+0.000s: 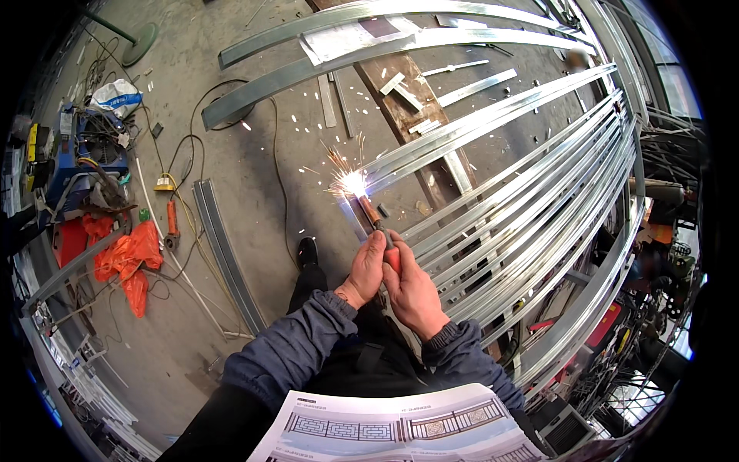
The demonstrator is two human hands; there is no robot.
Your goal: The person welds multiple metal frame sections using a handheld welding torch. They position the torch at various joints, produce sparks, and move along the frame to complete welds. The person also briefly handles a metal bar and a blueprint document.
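Observation:
My right hand [416,289] is wrapped around the red handle of a welding torch [370,209]. My left hand [364,269] is closed at the front of that handle, its thumb close to the torch's neck. At the copper-coloured tip burns a bright white arc [354,183], throwing orange sparks up and left. The glare hides the exact weld spot, at the near end of a pair of long silvery metal tubes [431,145]. A short metal strip [352,219] runs from the glare toward my left hand.
Many silvery tubes [531,223] lie side by side at right. A brown beam [389,88] supports the work. At left are a blue machine [81,158], orange plastic [127,258], an angle grinder [172,223] and loose cables [281,185]. A printed sheet [396,420] lies nearest me.

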